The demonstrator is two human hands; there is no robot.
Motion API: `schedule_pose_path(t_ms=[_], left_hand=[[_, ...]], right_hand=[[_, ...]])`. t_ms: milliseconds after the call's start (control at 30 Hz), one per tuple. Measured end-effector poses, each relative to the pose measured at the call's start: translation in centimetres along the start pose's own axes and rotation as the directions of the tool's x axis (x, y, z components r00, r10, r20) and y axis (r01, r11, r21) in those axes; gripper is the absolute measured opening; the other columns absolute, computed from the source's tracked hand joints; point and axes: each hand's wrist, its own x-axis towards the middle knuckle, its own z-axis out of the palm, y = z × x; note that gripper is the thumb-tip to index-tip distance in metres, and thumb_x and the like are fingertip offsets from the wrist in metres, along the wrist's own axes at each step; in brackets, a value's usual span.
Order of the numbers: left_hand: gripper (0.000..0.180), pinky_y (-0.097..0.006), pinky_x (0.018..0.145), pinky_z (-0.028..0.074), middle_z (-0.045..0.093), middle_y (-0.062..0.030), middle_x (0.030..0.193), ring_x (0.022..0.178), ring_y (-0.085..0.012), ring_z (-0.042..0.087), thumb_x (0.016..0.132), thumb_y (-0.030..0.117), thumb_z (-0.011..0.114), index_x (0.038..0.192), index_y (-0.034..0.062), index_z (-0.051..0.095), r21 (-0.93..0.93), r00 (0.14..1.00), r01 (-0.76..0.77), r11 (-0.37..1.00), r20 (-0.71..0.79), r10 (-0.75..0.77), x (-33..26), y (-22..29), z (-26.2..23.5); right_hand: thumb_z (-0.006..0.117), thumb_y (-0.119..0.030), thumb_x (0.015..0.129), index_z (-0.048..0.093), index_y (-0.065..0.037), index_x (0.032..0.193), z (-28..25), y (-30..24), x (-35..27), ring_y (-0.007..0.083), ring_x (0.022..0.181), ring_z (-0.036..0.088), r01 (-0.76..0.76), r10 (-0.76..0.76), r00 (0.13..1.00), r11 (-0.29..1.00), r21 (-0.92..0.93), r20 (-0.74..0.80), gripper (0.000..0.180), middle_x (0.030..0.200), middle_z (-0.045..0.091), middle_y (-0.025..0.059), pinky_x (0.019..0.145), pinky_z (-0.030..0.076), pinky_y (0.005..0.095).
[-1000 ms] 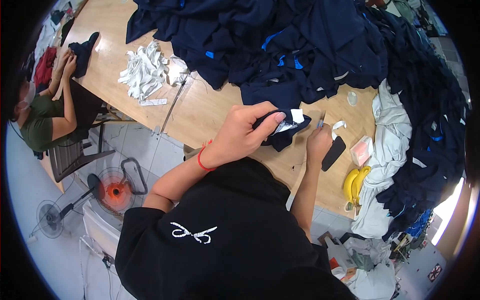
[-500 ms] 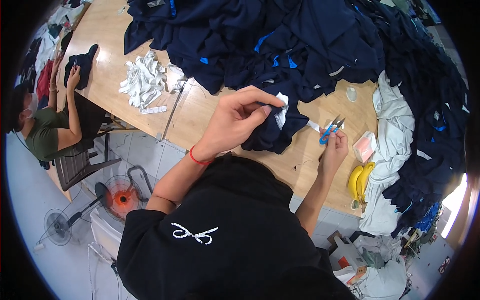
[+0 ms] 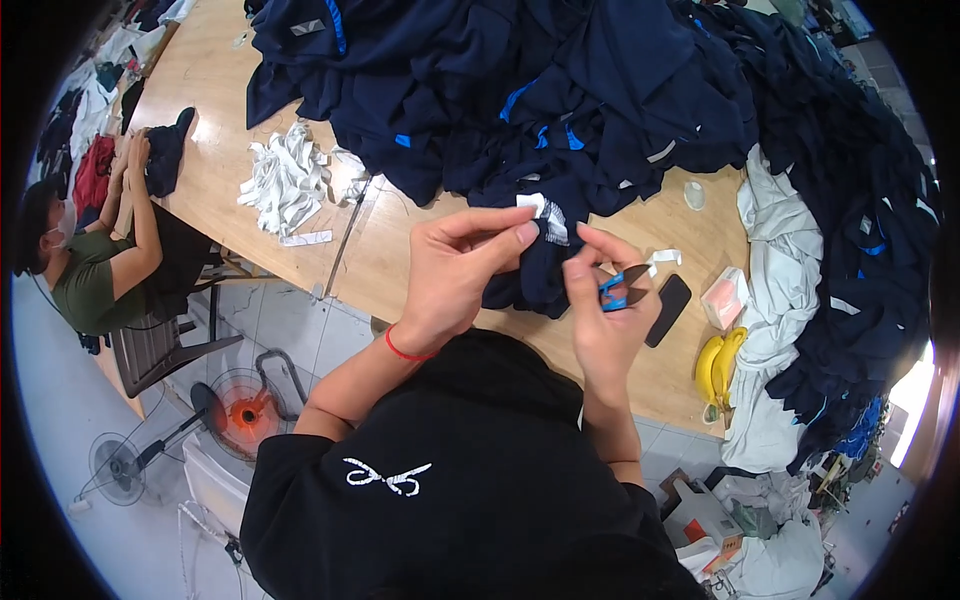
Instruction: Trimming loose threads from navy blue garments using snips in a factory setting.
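Left to right. Co-worker [image 3: 95, 255] at 9 o'clock, hands on dark cloth. White scrap pile [image 3: 285, 180] at 10 o'clock of our hands.

Left hand [image 3: 462, 275] pinching navy garment [image 3: 535, 265] at white label [image 3: 548, 215], lifted off wooden table [image 3: 400, 250]. Right hand [image 3: 600, 310] now closed round blue snips [image 3: 615, 290], just beside garment at 3 o'clock; half second ago it was well out right, apart. Hands now together, so we judge label trim is in hand.

Phone [image 3: 668, 310], bananas [image 3: 718, 365] at 3–4 o'clock, unmoved. Navy heap [image 3: 600, 90] at 12.

A long wooden table [image 3: 250, 150] stands on a pale tiled floor [image 3: 60, 420] with two floor fans [image 3: 240, 410].
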Motion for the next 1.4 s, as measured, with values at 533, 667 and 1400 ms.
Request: schedule_pose_path(t_ms=[533,667,1400], left_hand=[[0.023,-0.027,0.095,0.057,0.078,-0.0097,0.113,0.106,-0.0140,0.072,0.095,-0.006,0.075,0.117,-0.0017,0.080,0.068,0.982,0.031,0.997,0.184,-0.043,0.1,0.9,-0.5],[0.024,-0.026,0.091,0.061,0.079,-0.0116,0.110,0.099,-0.0137,0.074,0.094,-0.007,0.076,0.118,-0.0028,0.079,-0.021,0.990,0.115,0.993,0.082,-0.113,-0.2,0.8,-0.4],[0.038,-0.023,0.082,0.058,0.078,-0.0115,0.110,0.092,-0.0095,0.071,0.088,-0.011,0.080,0.125,-0.0052,0.075,0.010,0.996,-0.018,1.000,0.085,0.017,-0.6,0.4,-0.2]], right_hand=[[0.075,0.014,0.087,0.071,0.000,0.101,1.5,1.8,1.2,0.0130,0.076,0.062,0.294,-0.299,0.954,0.917,-0.271,0.022,0.020,0.097,0.068,0.0095,0.065,0.048,0.0252],[0.070,0.004,0.099,0.065,0.001,0.103,0.7,1.3,0.9,0.0102,0.082,0.062,0.158,-0.147,0.987,0.968,-0.197,0.069,0.007,0.096,0.067,0.0046,0.068,0.049,0.0237],[0.089,-0.020,0.091,0.064,-0.003,0.108,-1.5,2.9,-2.0,0.0061,0.070,0.060,0.089,-0.096,0.995,0.949,-0.303,-0.011,0.035,0.079,0.068,0.0020,0.064,0.049,0.0225]])
